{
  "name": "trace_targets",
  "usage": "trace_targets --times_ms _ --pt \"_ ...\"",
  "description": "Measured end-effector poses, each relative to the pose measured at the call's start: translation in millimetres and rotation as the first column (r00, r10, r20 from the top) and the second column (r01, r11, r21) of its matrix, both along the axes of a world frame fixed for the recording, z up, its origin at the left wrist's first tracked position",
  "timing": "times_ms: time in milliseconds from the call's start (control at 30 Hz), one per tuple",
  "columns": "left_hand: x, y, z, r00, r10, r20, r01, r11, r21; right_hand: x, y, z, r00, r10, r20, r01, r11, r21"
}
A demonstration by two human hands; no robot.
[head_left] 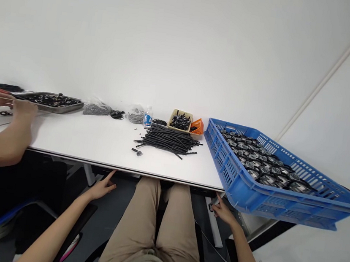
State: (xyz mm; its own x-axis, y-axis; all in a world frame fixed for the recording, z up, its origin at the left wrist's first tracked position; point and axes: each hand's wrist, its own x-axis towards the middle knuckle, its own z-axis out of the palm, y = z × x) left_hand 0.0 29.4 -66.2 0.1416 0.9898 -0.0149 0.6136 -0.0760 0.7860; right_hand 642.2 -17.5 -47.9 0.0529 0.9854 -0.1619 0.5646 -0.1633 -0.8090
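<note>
My left hand (101, 187) is at the front edge of the white table (102, 147), with its index finger stretched toward the edge and nothing in it. Near the table's right front corner, my right hand (224, 210) also has its fingers apart, the index finger reaching the edge below the blue crate (249, 197). In front of me on the tabletop lies a pile of black tubes (169, 139). A small black part with a round grey end (138, 153) rests just before the pile. Rows of round black-and-silver parts (263, 163) fill much of the crate.
Behind the tubes stand a cream basket (171, 124) of black parts, an orange basket (198, 126) and a water bottle (147, 117). Further left are plastic bags (96, 108) and a metal tray (69, 108). A co-worker's hands (21, 108) hold a red-handled tool at far left.
</note>
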Motion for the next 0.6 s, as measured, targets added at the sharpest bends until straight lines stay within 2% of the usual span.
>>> trace_targets --times_ms 100,233,400,533,600 --pt "0 0 -0.5 1.000 0.008 0.000 -0.008 1.000 0.000 1 0 -3.4 0.998 0.047 -0.045 -0.050 0.996 -0.075" --pt "0 0 -0.2 1.000 0.011 0.015 -0.011 1.000 -0.003 5 3 -10.6 0.999 0.003 -0.045 -0.001 0.999 0.051" --pt "-1 0 -0.3 1.000 0.005 0.022 -0.005 1.000 -0.007 7 4 -14.9 0.997 0.068 -0.048 -0.071 0.996 -0.058" --pt "0 0 0.1 1.000 0.006 0.020 -0.006 1.000 -0.010 7 5 -14.1 0.999 0.007 -0.034 -0.006 1.000 0.022" --pt "0 -1 0.9 1.000 0.000 0.019 0.000 1.000 -0.011 7 6 -13.5 0.999 0.021 -0.039 -0.021 1.000 0.000"
